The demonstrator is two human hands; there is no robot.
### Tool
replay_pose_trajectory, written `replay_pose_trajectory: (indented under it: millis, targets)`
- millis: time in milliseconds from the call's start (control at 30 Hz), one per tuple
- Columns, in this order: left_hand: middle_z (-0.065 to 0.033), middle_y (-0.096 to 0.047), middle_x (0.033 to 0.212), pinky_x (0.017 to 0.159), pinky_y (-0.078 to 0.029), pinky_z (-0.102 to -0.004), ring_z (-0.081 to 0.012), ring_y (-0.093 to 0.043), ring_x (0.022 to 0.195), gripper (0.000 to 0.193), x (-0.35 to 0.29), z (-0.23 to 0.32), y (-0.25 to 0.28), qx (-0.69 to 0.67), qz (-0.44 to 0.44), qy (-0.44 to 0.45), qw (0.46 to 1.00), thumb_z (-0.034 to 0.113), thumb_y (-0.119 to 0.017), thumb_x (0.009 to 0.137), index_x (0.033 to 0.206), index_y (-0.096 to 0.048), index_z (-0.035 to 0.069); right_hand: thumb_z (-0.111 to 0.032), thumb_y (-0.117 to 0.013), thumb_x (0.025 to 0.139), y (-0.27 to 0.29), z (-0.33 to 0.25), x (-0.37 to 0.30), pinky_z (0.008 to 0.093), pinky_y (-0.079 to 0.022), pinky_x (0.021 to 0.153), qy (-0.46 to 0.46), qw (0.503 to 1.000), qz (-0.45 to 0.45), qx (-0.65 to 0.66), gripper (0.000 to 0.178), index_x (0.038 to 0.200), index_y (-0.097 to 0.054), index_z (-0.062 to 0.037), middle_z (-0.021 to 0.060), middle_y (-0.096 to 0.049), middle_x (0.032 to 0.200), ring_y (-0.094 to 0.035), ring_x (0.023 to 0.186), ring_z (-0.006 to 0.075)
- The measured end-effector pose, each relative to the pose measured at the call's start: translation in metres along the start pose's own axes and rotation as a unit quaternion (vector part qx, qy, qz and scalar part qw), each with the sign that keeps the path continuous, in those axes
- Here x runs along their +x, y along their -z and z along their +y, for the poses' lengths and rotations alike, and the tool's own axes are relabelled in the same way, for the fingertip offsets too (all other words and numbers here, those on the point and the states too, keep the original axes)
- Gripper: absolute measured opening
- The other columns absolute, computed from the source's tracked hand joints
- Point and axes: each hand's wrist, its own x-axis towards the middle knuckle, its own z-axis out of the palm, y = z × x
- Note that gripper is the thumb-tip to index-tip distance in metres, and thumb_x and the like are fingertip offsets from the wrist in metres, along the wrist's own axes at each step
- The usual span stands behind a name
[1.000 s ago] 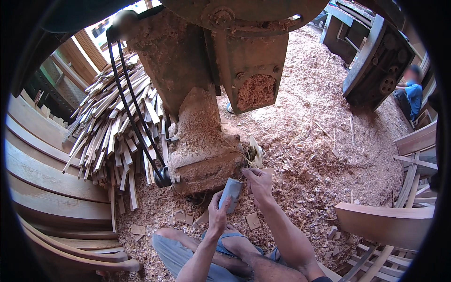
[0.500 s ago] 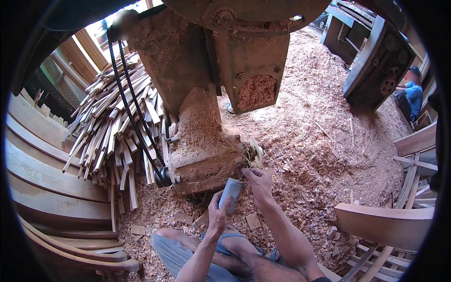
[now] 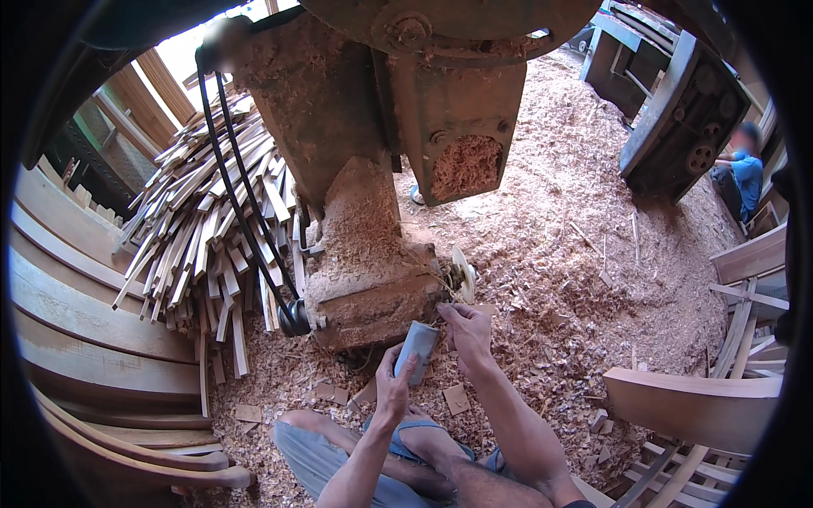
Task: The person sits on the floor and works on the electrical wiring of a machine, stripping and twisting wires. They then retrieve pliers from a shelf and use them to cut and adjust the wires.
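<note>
left hand (image 3: 393, 383): grips grey cylinder (image 3: 419, 349) | right hand (image 3: 467, 334): beside its upper end | dusty machine base (image 3: 373, 300): ahead

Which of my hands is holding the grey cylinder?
Your left hand, with its thumb lying on the grey cylinder. The right hand is beside the upper end, its fingertips close to the sawdust-covered machine base.

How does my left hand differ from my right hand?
The left hand grips a grey cylinder; the right hand is in a pinching pose near its upper end, any hold too small to tell. The left hand is lower in the picture; the right hand is higher, close beside the dusty machine. Both are bare.
</note>
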Motion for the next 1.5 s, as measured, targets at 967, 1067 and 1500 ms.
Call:
replay_pose_trajectory:
  millis: [967,1067,1500]
  targets:
    - [-0.0197,-0.068,0.113,0.088,-0.053,-0.0363,-0.027,-0.069,0.1,0.047,-0.005,0.008,-0.005,0.175,0.021,-0.152,0.973,0.022,-0.074,0.09,0.129,-0.057,0.0,-0.026,-0.067,0.098,0.032,-0.024,0.002,0.0201,-0.025,0.04,-0.048,0.985,-0.121,-0.117,0.025,0.086,-0.067,-0.0045,-0.0043,-0.051,0.058,-0.039,0.046,0.002]
    - [-0.0203,-0.068,0.113,0.089,-0.053,-0.0377,-0.03,-0.069,0.102,0.048,-0.006,0.006,-0.004,0.184,0.018,-0.163,0.969,0.022,-0.074,0.089,0.129,-0.057,0.001,-0.029,-0.068,0.097,0.031,-0.027,0.002,0.0203,-0.027,0.041,-0.026,0.981,-0.114,-0.156,0.029,0.085,-0.069,-0.0036,-0.0039,-0.052,0.056,-0.042,0.046,0.0026]
    - [-0.0211,-0.067,0.114,0.089,-0.054,-0.0412,-0.0346,-0.069,0.103,0.051,-0.006,0.004,-0.001,0.21,0.034,-0.176,0.961,0.025,-0.075,0.087,0.129,-0.057,0.002,-0.027,-0.072,0.089,0.016,-0.026,0.01,0.0242,-0.039,0.051,0.055,0.942,-0.029,-0.33,0.032,0.091,-0.075,0.0043,0.0013,-0.063,0.064,-0.052,0.056,0.0055]
